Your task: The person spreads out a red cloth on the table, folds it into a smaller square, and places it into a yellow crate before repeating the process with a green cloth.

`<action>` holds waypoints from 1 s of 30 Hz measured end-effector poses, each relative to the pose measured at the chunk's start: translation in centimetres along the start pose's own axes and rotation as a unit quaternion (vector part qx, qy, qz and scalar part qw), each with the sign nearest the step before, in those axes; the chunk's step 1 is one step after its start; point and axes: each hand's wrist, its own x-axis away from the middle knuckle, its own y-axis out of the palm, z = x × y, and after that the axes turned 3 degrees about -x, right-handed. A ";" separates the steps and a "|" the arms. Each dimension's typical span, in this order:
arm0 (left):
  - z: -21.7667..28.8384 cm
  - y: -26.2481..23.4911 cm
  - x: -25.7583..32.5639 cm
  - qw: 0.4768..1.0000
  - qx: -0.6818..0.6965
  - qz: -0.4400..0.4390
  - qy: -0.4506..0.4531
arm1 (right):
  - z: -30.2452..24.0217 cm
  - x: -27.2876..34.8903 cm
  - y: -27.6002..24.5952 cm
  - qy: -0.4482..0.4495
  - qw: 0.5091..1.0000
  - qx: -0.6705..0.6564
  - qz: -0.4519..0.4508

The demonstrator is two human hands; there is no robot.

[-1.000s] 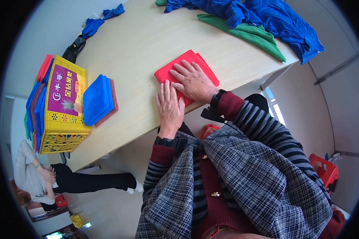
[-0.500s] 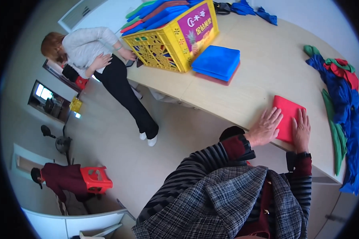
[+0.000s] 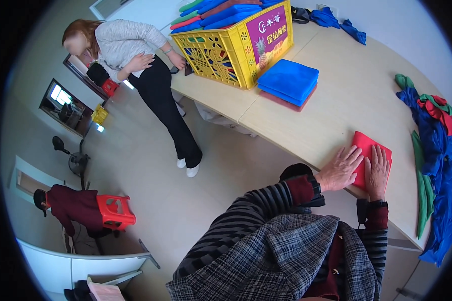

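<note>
A folded red cloth [image 3: 367, 146] lies flat near the front edge of the pale wooden table [image 3: 346, 95]. My left hand [image 3: 339, 168] rests palm down on its left side with fingers spread. My right hand [image 3: 376, 170] presses flat on its right side, fingers apart. Neither hand grips anything. A stack of folded blue cloths over a red one [image 3: 289, 83] sits further back on the table.
A yellow plastic crate [image 3: 236, 42] filled with folded cloths stands at the table's far left. Loose blue, green and red cloths [image 3: 434, 150] are heaped on the right. A person in a grey top [image 3: 145, 65] leans at the crate. A red stool [image 3: 114, 211] stands on the floor.
The view has swung from one side of the table to the other. Both hands stay flat on the red cloth.
</note>
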 end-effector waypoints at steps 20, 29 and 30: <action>-0.1 0.6 0.2 1.000 -0.003 0.000 -0.002 | 5.8 1.2 1.6 0.066 0.996 -0.055 0.004; -0.1 0.3 -0.1 1.000 -0.003 -0.017 -0.012 | 5.9 1.4 1.0 0.093 0.994 -0.057 -0.004; -0.2 0.5 0.0 1.000 -0.004 -0.014 -0.011 | 5.7 1.4 0.8 0.104 0.993 -0.052 -0.016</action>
